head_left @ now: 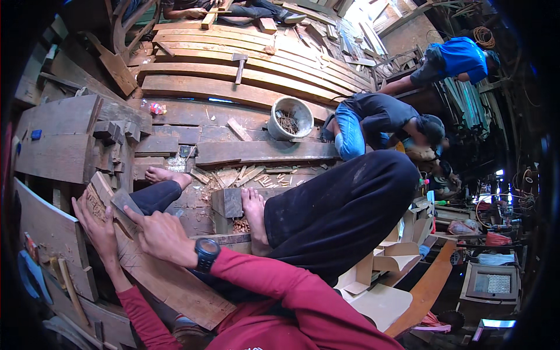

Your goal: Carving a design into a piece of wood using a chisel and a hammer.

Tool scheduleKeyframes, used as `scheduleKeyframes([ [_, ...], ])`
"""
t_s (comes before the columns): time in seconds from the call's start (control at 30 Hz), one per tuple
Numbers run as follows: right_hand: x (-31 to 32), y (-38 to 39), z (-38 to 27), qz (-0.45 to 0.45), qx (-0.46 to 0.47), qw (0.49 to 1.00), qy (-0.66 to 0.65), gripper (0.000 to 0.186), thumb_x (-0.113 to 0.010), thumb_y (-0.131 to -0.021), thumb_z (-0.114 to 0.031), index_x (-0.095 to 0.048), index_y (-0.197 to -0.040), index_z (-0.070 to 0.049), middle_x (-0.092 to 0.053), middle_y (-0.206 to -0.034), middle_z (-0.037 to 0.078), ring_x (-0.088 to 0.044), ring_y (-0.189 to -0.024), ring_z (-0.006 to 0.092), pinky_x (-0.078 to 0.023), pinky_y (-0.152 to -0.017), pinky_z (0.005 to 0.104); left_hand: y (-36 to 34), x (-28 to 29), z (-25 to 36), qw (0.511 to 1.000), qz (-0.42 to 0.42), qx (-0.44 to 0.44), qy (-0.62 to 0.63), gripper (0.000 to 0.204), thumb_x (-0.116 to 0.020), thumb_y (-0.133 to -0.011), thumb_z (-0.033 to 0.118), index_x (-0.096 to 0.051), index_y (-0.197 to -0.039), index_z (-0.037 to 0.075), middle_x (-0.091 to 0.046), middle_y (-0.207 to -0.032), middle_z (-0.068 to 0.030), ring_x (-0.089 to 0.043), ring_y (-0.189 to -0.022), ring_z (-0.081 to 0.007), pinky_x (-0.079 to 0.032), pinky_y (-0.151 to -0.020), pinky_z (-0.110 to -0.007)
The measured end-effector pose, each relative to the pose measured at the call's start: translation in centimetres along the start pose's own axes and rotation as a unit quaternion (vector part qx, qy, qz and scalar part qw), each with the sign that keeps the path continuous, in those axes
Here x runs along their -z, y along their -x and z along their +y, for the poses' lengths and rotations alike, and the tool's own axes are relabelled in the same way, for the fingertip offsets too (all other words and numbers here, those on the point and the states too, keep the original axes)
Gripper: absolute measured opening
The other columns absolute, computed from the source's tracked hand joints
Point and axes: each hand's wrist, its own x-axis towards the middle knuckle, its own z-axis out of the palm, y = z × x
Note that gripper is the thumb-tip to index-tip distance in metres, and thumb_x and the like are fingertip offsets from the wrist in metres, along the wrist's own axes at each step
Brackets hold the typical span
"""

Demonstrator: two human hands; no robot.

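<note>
A small piece of wood with a carved face [98, 205] rests at the far end of a long plank [181, 294] that slants toward my lap. Against its left edge my left hand [98, 233] holds it, fingers long and thumb on the carved face. My right hand [166, 236] grips a flat grey block [126, 204] beside the carving, its index finger stretched along the block. The block's underside is hidden. A dark watch [206, 255] is on my right wrist.
Long beams [233, 96] lie across the far floor with a hammer [239, 67] on them. A grey bucket [290, 118] holds thin brown pieces. Wood shavings and offcuts lie near my bare foot [253, 213]. A person in jeans [379, 119] bends at right; others are farther off.
</note>
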Motion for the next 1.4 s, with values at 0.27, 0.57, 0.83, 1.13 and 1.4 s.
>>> scheduleKeyframes([
  [0.27, 0.3, -0.8, -0.7, 0.003, 0.01, 1.0, -0.004, 0.058, -0.056, -0.078, -0.012, -0.057, -0.136, -0.01, -0.063, -0.068, 0.025, -0.064, -0.062, 0.0424, -0.053, -0.062, 0.0534, 0.2, 0.2, -0.4, 1.0, -0.005, -0.002, -0.006, 0.063, -0.069, -0.088, 0.026, -0.045, -0.144, 0.008, -0.026, -0.156, -0.0235, -0.029, -0.144, -0.0399, -0.026, -0.116, -0.048],
  [0.57, 1.5, -0.7, -1.0, -0.008, 0.007, 1.0, 0.018, 0.058, -0.057, -0.078, -0.012, -0.057, -0.136, -0.012, -0.063, -0.069, 0.026, -0.064, -0.065, 0.0431, -0.052, -0.063, 0.0533, 0.3, 0.3, 0.4, 1.0, 0.0, 0.005, 0.021, 0.061, -0.068, -0.09, 0.027, -0.046, -0.143, 0.008, -0.026, -0.156, -0.0234, -0.029, -0.144, -0.0397, -0.026, -0.116, -0.047],
  [0.83, 1.3, -0.8, -0.6, 0.007, 0.01, 1.0, 0.028, 0.061, -0.058, -0.079, -0.013, -0.054, -0.139, -0.015, -0.063, -0.068, 0.024, -0.064, -0.064, 0.042, -0.051, -0.062, 0.0538, 0.6, 0.2, 0.8, 1.0, -0.003, 0.003, 0.008, 0.059, -0.067, -0.09, 0.029, -0.047, -0.142, 0.008, -0.027, -0.156, -0.0238, -0.03, -0.143, -0.0406, -0.026, -0.116, -0.048],
  [1.13, 1.1, -2.2, -2.4, -0.017, 0.022, 1.0, -0.002, 0.06, -0.057, -0.083, -0.018, -0.05, -0.142, -0.018, -0.062, -0.066, 0.025, -0.063, -0.059, 0.0423, -0.051, -0.057, 0.0531, -0.8, 3.1, 1.0, 1.0, 0.0, 0.007, -0.024, 0.063, -0.066, -0.09, 0.031, -0.044, -0.142, 0.004, -0.027, -0.155, -0.0255, -0.028, -0.143, -0.0421, -0.023, -0.117, -0.049],
  [1.4, 3.2, -1.3, 0.0, -0.025, 0.01, 0.998, 0.06, 0.061, -0.057, -0.082, -0.023, -0.051, -0.143, -0.025, -0.063, -0.065, 0.023, -0.064, -0.057, 0.0399, -0.052, -0.057, 0.0514, -0.2, 1.0, 4.3, 0.996, -0.006, 0.064, 0.061, 0.066, -0.076, -0.076, 0.022, -0.049, -0.132, 0.001, -0.017, -0.156, -0.0319, -0.023, -0.144, -0.0477, -0.025, -0.118, -0.051],
])
